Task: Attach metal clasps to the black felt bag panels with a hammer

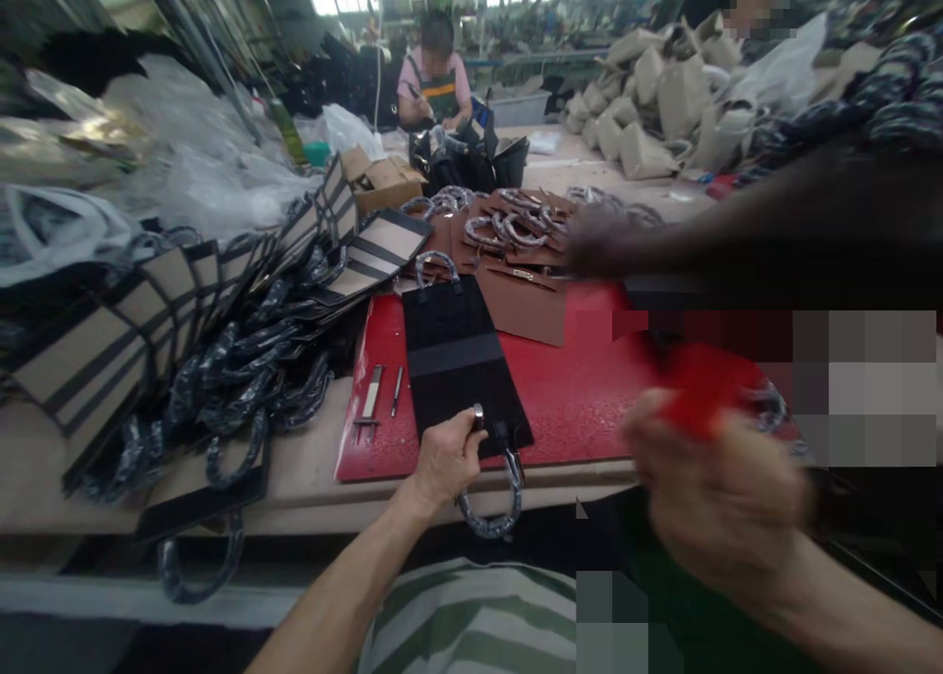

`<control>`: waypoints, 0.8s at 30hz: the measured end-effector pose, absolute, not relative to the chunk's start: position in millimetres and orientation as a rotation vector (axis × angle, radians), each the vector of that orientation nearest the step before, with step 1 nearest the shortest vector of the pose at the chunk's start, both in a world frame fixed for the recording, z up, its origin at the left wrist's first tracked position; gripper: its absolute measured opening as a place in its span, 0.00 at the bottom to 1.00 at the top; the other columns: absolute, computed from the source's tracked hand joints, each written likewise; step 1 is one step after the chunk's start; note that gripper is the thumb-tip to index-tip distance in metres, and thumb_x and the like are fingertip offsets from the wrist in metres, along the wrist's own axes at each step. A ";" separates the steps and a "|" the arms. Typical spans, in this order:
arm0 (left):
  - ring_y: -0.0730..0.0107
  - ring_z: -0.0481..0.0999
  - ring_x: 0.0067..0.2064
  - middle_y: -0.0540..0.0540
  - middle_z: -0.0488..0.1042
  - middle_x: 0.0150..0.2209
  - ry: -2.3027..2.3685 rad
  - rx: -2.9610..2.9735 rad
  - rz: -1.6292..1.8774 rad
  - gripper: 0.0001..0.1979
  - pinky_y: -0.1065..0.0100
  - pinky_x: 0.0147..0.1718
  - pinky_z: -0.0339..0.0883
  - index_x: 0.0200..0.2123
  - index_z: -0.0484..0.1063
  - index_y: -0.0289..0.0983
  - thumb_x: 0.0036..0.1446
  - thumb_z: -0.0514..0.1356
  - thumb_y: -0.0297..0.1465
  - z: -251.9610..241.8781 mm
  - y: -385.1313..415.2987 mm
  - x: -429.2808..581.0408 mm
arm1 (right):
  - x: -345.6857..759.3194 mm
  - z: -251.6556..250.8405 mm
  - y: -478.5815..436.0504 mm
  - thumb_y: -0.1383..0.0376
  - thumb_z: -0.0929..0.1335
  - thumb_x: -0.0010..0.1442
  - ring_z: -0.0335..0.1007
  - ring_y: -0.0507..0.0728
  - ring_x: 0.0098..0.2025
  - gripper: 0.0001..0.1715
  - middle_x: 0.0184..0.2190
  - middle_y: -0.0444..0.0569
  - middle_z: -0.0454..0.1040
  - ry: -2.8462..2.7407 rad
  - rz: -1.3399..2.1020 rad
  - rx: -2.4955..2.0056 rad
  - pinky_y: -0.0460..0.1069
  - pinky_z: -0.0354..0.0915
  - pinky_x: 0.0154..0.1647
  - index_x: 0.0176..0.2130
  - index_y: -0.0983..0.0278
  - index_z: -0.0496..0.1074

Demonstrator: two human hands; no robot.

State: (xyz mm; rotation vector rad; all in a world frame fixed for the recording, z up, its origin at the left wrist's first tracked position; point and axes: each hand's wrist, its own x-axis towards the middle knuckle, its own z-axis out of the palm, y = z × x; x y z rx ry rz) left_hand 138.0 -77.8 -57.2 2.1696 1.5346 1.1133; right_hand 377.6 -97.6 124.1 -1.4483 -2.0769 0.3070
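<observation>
My left hand is closed around a short metal rod, its round end showing above the fingers. Under it lies a black bag panel with plastic-wrapped handles at both ends; the near handle hangs over the board's front edge. Raised at the right, my right hand grips a red tool, too blurred to tell its kind. A red board lies beneath the panel. Left of the panel on the board are a pronged metal tool and a thin metal rod.
Several black-and-beige panels with wrapped handles are heaped at the left. Brown panels lie beyond the board. Another person's blurred arm reaches in from the right. Beige bags are piled behind; a co-worker sits opposite.
</observation>
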 end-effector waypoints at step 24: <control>0.65 0.80 0.40 0.44 0.79 0.39 1.492 2.142 1.078 0.06 0.67 0.40 0.74 0.43 0.70 0.38 0.63 0.57 0.29 -53.0 -77.9 134.1 | 333.3 -18.1 -50.6 0.59 0.69 0.60 0.57 0.69 0.62 0.30 0.61 0.62 0.64 -2.434 0.297 -1.322 0.63 0.55 0.61 0.58 0.68 0.67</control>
